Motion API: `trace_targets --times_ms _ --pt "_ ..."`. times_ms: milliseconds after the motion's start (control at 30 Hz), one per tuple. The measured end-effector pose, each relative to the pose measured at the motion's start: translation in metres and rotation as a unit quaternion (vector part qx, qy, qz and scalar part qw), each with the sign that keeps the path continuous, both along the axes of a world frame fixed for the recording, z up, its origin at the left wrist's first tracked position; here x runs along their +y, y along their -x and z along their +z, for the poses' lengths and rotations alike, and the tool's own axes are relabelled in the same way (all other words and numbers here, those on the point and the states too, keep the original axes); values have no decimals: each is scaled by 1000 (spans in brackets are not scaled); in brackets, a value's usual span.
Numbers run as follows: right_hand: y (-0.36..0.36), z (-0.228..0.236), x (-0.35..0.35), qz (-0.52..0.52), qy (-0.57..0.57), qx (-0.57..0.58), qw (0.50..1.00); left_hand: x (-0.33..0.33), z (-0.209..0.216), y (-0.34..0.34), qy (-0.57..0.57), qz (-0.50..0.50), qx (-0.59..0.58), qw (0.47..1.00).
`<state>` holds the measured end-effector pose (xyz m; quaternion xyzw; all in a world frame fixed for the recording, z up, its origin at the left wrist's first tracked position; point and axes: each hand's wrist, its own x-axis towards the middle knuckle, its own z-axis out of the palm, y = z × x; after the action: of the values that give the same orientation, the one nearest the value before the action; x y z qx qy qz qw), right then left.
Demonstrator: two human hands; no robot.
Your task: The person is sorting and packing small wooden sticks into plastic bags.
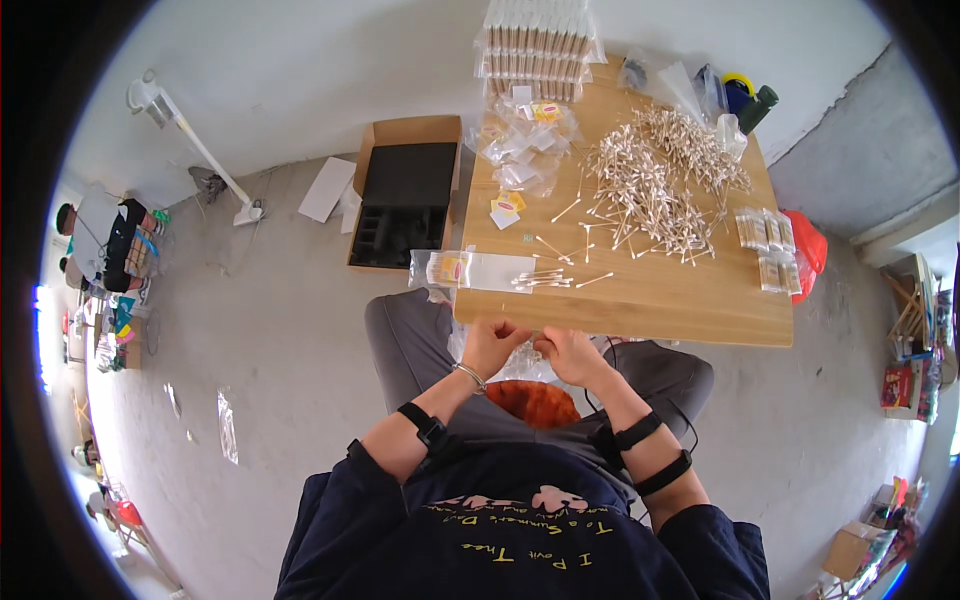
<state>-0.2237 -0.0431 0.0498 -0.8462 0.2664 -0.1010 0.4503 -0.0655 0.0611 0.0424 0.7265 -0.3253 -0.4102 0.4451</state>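
a room with a grey floor (265, 330) and pale walls; a light wooden table (660, 305) stands before a seated person. a heap of white-tipped cotton swabs (650, 190) covers the table's middle and far right, with a few loose swabs (593, 280) scattered near the front edge. at the near left corner, a clear packet with a yellow label (450, 268) lies beside a white strip (495, 270). clear bags (525, 145) lie farther back, in front of stacked packs (535, 60); smaller packs (768, 240) sit at the right edge, near a red bag (808, 250). an open cardboard box (412, 130) rests on the floor, left of the table. the left hand (495, 345) and right hand (568, 355) face each other just below the front edge, fingertips drawn narrow; whether either grips anything cannot be told. crumpled clear plastic (525, 364) shows between and below them, above the lap.
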Motion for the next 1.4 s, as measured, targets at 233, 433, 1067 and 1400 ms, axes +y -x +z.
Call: trace_targets --times_ms 233,433,1067,1400 --pt "-15 -17 0 -4 -60 21 998 13 -27 -15 55 -10 122 991" --pt "-13 -13 -8 16 -27 39 999 5 -25 -23 18 -66 75 995" --pt "4 -39 -100 -173 314 93 929 -73 -35 -24 200 -79 -399 891" --pt "-49 -38 -80 -156 270 47 949 -77 -39 -28 228 -109 -403 880"
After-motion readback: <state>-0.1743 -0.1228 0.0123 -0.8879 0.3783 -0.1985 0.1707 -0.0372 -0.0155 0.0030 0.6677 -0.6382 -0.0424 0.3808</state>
